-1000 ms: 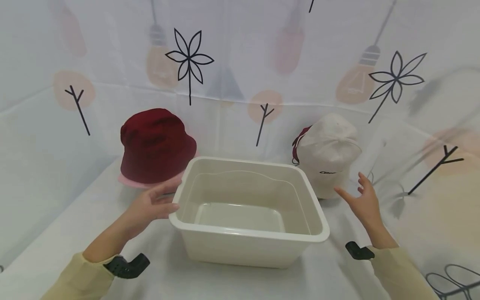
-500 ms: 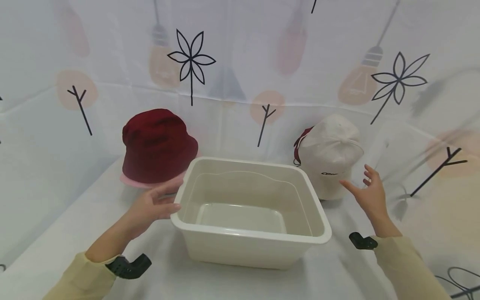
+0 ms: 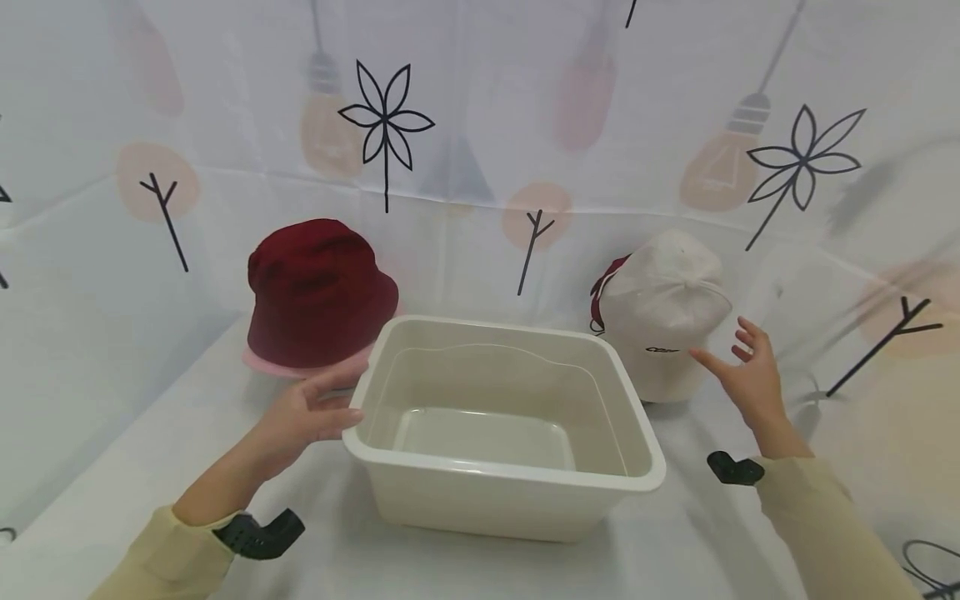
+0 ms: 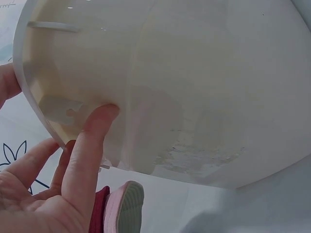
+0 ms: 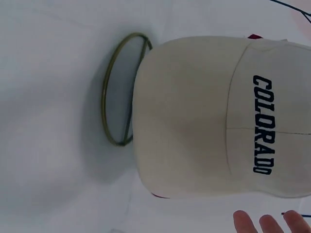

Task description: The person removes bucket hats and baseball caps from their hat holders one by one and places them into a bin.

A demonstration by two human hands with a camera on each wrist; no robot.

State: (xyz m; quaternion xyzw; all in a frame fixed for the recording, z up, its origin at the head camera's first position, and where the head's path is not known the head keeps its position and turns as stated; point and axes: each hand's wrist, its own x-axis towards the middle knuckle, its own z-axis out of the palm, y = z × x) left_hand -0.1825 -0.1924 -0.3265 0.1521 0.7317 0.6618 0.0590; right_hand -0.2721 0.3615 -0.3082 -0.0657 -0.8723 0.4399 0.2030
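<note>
A cream plastic basin (image 3: pixel 487 517) stands on the white cloth before me. At its left rim my left hand (image 3: pixel 300 417) grips the edge; in the left wrist view fingers (image 4: pixel 90 145) reach under the rim against the outer wall. My right hand (image 3: pixel 753 383) is raised, fingers spread and holding nothing, just right of a cream baseball cap (image 3: pixel 667 317). "COLORADO" is lettered on the cap (image 5: pixel 194 116) in the right wrist view, and it sits over a wire stand (image 5: pixel 104 92). Something dark red (image 3: pixel 600 292) shows behind it.
Back left, a dark red bucket hat (image 3: pixel 318 300) sits over a pink brim (image 3: pixel 285 367). A printed white cloth (image 3: pixel 465 150) hangs behind everything. The basin fills the middle between the two groups of hats.
My right hand has moved a little up and to the right, beside the cream cap. The left hand stays at the basin's rim. The whole view has shifted slightly.
</note>
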